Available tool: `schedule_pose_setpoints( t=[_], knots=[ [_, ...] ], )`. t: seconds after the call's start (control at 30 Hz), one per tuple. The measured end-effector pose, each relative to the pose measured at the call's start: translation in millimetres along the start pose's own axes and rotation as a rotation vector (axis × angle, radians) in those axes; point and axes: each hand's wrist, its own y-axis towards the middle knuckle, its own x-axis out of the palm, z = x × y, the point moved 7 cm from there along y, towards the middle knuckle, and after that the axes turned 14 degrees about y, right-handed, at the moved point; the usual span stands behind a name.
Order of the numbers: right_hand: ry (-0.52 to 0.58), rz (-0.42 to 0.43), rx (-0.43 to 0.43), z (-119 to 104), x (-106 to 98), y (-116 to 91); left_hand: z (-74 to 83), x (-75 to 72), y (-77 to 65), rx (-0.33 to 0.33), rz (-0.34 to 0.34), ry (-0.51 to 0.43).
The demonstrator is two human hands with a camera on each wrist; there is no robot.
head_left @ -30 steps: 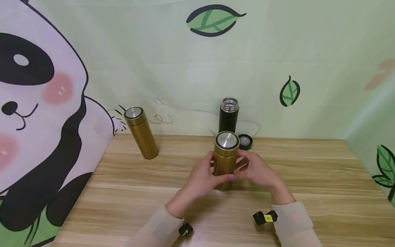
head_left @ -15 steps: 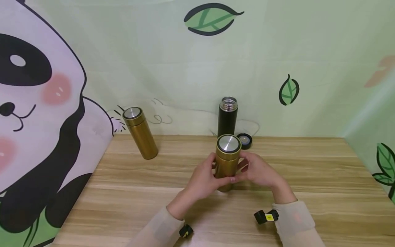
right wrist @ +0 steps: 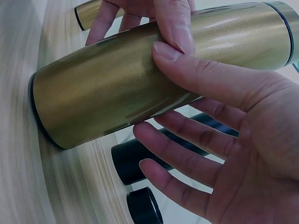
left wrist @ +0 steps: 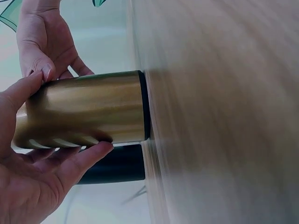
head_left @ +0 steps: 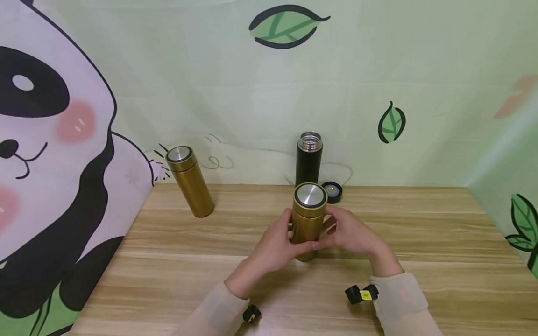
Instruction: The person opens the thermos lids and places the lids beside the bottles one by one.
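Note:
Between both hands a gold thermos flask [head_left: 308,224] stands upright, its lid with a brushed silver top [head_left: 310,195] on. From the left, my left hand [head_left: 273,245] grips its body, thumb across the front and fingers behind. My right hand [head_left: 350,229] holds the other side between thumb and fingers. The two thumb tips meet on the front of the flask, as the right wrist view shows. Its dark base [right wrist: 39,112] sits at the tabletop. Directly behind is a black thermos flask [head_left: 308,161], open at the top, its lower part hidden in the head view.
A black lid [head_left: 332,192] lies beside the black flask, inside facing up. Farther left stands a second gold flask [head_left: 191,182] with its lid on. The wooden table [head_left: 420,224] ends at a green backdrop [head_left: 235,93] printed with leaves and a panda.
The gold flask and both hands have shifted slightly toward me, mostly in the first half second. Both hands have kept their hold. The other flasks and the black lid have stayed put.

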Motion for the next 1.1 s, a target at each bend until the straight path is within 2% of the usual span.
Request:
schedule_pose_setpoints(
  t=[0.27,0.53,0.67,0.87,1.1],
  knots=[
    [0.023,-0.068,-0.009,2.4,2.9,-1.7,-2.9,-1.9,-1.9,0.010,-0.049,-0.022],
    [0.082,-0.074,-0.035,-5.0,-5.0,-9.5,0.8,-4.5,-1.7,0.032,-0.015,-0.064],
    [0.089,-0.018,-0.061,-13.2,-9.8,-13.1,4.7,-1.1,-2.8,0.043,-0.006,-0.076],
    [0.038,0.089,-0.159,-36.4,-8.4,-12.2,5.5,1.6,-2.7,0.025,0.047,-0.122],
    [-0.026,0.209,-0.206,-53.5,-6.0,-11.5,6.2,4.8,2.2,-0.021,0.125,-0.070]
  ],
)
